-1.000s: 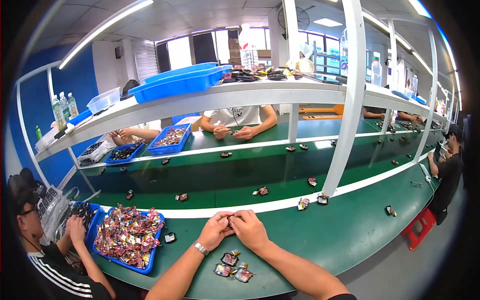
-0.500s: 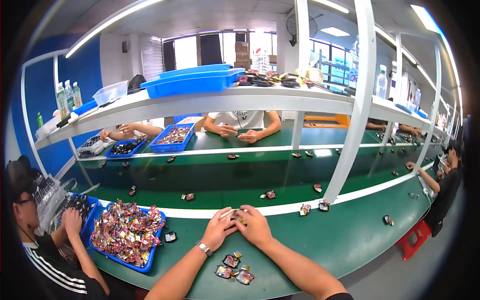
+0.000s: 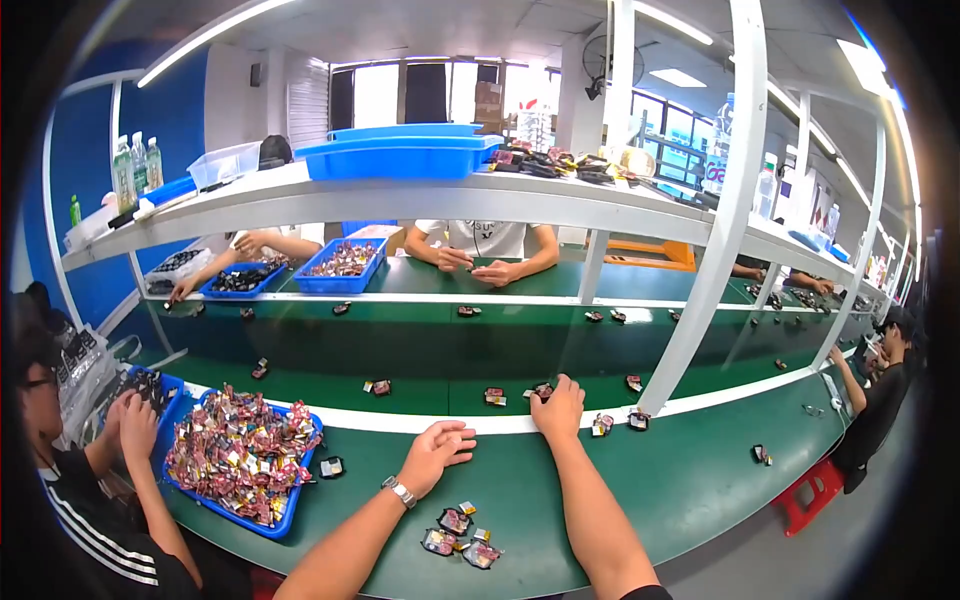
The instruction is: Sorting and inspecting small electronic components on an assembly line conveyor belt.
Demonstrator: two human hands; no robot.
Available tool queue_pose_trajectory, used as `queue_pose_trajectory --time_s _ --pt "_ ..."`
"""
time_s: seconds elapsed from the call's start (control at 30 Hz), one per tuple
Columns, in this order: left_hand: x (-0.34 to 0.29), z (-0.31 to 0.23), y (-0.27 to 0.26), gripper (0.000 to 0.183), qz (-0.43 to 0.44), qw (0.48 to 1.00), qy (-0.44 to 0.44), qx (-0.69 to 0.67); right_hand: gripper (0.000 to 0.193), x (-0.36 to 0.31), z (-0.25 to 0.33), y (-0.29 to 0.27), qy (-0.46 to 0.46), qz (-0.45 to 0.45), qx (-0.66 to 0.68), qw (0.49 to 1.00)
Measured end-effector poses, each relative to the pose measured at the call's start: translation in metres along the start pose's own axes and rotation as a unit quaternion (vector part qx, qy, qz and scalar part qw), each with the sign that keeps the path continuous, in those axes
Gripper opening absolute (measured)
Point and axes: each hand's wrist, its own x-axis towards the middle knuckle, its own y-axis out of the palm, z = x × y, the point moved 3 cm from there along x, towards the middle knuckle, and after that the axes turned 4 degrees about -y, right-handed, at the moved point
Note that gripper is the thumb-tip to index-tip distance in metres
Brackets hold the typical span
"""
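Right hand [image 3: 558,408] reached out to small part [image 3: 542,391] | fingers curled, grip unclear | left hand [image 3: 436,452] loosely open, empty

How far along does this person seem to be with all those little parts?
Looks done: several small parts lie spaced along the green belt. In hand: the right hand reaches onto the belt at one; the left hand rests open on the table edge. Left: a few pieces by the forearms, and a heaped blue tray.

The scene is viewed from a single head-worn fisheye camera, aimed forward and down over the green tabletop [image 3: 640,500]. The forearms are seen close, entering from the lower edge; straight edges are bent near the rim.
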Motion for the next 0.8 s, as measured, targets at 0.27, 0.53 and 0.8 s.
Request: queue_pose_trajectory --time_s 0.27,0.53,0.8 --pt "0.004 0.001 0.004 0.028 0.022 1.000 0.005 -0.017 0.049 0.011 -0.030 0.011 0.074 0.017 0.016 0.997" --pt "0.001 -0.001 -0.012 0.029 0.002 1.000 -0.022 -0.018 0.056 -0.063 0.042 -0.042 -0.130 0.142 0.362 0.912" --pt "0.000 -0.002 -0.014 0.036 0.182 0.977 -0.109 -0.028 0.062 -0.068 0.078 -0.076 -0.278 0.263 0.298 0.875"
